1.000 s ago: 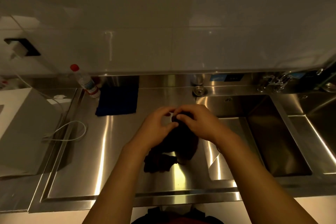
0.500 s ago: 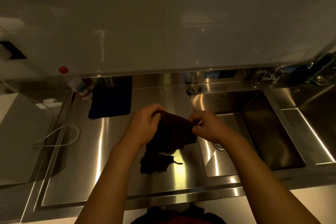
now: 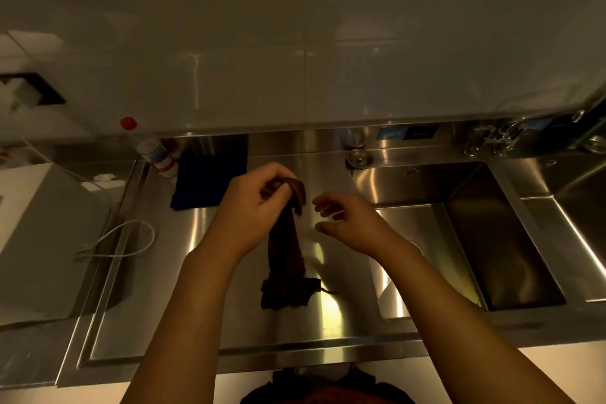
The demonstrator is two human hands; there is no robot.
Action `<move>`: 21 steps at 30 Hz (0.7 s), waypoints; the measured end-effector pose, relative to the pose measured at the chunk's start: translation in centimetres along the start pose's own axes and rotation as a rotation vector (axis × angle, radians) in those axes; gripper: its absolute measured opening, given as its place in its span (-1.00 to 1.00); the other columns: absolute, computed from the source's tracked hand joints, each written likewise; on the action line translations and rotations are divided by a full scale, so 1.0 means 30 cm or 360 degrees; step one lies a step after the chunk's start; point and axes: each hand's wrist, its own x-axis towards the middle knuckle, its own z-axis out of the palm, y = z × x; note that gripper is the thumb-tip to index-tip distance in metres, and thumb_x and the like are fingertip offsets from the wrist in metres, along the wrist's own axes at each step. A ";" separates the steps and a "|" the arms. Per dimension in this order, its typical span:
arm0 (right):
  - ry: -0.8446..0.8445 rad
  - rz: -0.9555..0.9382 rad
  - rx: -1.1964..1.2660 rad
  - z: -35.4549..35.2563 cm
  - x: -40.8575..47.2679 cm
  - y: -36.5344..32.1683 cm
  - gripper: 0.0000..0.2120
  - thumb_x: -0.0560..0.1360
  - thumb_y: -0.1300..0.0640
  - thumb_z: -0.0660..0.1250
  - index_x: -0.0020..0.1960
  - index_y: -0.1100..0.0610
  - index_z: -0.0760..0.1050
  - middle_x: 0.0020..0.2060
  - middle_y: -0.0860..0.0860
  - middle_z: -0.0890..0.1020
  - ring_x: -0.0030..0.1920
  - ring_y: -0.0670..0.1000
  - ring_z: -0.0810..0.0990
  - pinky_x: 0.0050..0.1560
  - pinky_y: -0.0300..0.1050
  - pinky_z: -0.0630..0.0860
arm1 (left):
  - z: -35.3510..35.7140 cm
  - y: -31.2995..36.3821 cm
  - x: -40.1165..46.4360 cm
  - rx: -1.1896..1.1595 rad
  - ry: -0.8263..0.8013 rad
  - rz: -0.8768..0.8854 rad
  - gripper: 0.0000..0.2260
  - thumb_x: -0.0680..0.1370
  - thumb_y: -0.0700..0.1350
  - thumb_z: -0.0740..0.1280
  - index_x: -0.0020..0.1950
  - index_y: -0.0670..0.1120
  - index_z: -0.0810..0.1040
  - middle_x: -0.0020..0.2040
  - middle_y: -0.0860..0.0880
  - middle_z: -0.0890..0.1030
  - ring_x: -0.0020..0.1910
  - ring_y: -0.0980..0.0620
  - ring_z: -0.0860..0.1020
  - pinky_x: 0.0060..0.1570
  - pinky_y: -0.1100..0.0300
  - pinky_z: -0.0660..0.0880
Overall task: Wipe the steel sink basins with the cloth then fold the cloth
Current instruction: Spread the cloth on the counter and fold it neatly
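Left hand (image 3: 252, 203) pinches dark cloth (image 3: 286, 259) top, cloth dangling onto steel bench (image 3: 203, 305); right hand (image 3: 347, 223) just beside, fingers loose, holding nothing.

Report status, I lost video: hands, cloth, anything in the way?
Left hand pinching brown cloth by its top; right hand open, off it. Cloth hangs bunched, unfolded. Nothing in the way.

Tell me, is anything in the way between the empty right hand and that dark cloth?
Nothing visible. The right hand hovers open beside the dark cloth, which the left hand pinches at its top; only bare steel counter shows in the gap between them.
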 end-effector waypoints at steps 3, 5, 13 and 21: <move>-0.0010 -0.0046 0.0008 0.008 0.016 -0.037 -0.36 0.40 0.16 0.58 0.42 -0.07 0.46 0.26 -0.15 0.55 0.20 -0.21 0.53 0.21 -0.21 0.52 | -0.028 -0.002 -0.017 0.0044 -0.0010 -0.0021 -0.79 0.64 -0.23 0.34 0.08 0.08 0.67 -0.05 0.18 0.67 0.01 0.17 0.66 -0.05 0.37 0.56; -0.0075 -0.0098 -0.0006 0.020 0.023 -0.055 -0.26 0.37 0.19 0.60 0.46 -0.11 0.42 0.35 -0.15 0.49 0.30 -0.19 0.47 0.26 -0.20 0.47 | -0.043 -0.002 -0.028 0.0058 -0.0003 0.0005 -0.75 0.63 -0.24 0.35 0.10 0.10 0.69 -0.03 0.19 0.69 0.04 0.17 0.66 -0.01 0.36 0.58; -0.0302 -0.0115 -0.0074 0.122 0.035 -0.002 -0.85 0.47 0.27 0.45 -0.11 0.02 0.64 -0.23 -0.09 0.67 -0.18 -0.17 0.63 -0.03 -0.11 0.62 | -0.094 -0.006 -0.066 -0.0010 0.0187 0.0024 -0.77 0.61 -0.27 0.36 0.09 0.03 0.73 -0.01 0.16 0.73 0.07 0.16 0.68 0.03 0.34 0.58; -0.0127 -0.0057 0.0149 0.116 0.005 0.041 -0.78 0.43 0.25 0.45 0.05 0.06 0.61 0.02 -0.07 0.66 0.05 -0.15 0.62 0.08 -0.08 0.58 | -0.102 -0.052 -0.087 -0.0024 0.0397 -0.0083 -0.77 0.60 -0.31 0.36 0.00 0.00 0.73 -0.11 0.07 0.73 -0.04 0.10 0.69 -0.01 0.21 0.63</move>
